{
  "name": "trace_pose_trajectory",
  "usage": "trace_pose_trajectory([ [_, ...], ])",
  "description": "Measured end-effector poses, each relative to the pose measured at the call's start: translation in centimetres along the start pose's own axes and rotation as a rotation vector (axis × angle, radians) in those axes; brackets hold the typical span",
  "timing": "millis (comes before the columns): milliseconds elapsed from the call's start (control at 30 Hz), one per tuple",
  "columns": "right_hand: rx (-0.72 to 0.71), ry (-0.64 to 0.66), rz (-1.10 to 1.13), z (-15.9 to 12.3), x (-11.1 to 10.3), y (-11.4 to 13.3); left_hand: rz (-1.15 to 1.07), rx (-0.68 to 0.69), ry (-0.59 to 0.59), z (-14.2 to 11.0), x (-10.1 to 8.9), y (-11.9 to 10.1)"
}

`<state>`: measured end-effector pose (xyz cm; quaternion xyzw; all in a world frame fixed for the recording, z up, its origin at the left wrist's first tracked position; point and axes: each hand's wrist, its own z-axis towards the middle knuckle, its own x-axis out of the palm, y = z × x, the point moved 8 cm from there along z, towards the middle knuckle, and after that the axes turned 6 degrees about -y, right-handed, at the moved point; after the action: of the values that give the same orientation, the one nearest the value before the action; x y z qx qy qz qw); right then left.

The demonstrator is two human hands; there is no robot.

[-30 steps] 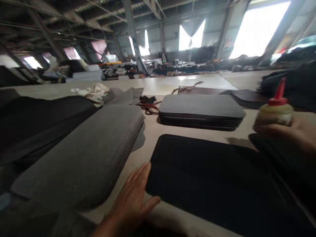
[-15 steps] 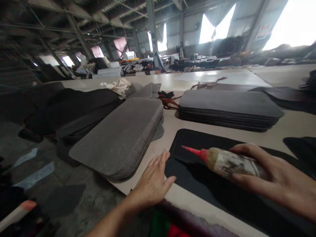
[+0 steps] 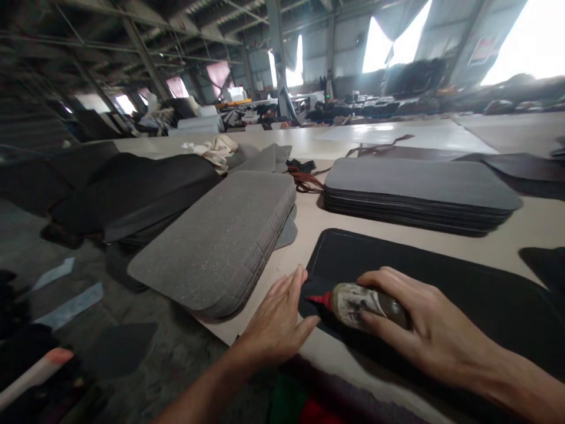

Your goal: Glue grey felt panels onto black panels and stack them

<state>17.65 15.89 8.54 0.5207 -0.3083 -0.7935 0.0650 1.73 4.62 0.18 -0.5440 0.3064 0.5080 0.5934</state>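
Observation:
My right hand (image 3: pixel 406 318) is wrapped round a stained glue bottle (image 3: pixel 353 303) with a red pointed nozzle. The bottle lies nearly level, its nozzle tip close above the left end of a black rounded panel (image 3: pixel 388 259). A thin pale line runs along the panel's far edge. My left hand (image 3: pixel 278 318) rests at the panel's left edge, thumb apart from the fingers, holding nothing. Beside that hand, on the left, sits a stack of grey rounded panels (image 3: pixel 220 229). Whether the nozzle touches the black panel I cannot tell.
A second stack of grey panels (image 3: pixel 419 182) stands behind the black one. Brown cords (image 3: pixel 304 179) lie between the stacks. Dark sheets (image 3: pixel 145 188) are heaped at the left, and a whitish cloth (image 3: pixel 216 150) lies behind. The table edge (image 3: pixel 220 333) is near my left arm.
My right hand has moved the bottle left and nearer to me, bringing the nozzle toward my left fingertips. My left hand stays in place at the panel's edge.

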Motion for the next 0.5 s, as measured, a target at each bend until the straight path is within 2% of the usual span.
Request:
trace_pose_trajectory([
  [300, -0.053, 0.000, 0.023, 0.5, 0.5, 1.3, 0.030, -0.007, 0.023, 0.0, 0.1, 0.0],
  [500, -0.083, 0.060, -0.043, 1.2, 0.5, 2.1, 0.052, -0.016, 0.045, 0.2, 0.0, -0.1],
])
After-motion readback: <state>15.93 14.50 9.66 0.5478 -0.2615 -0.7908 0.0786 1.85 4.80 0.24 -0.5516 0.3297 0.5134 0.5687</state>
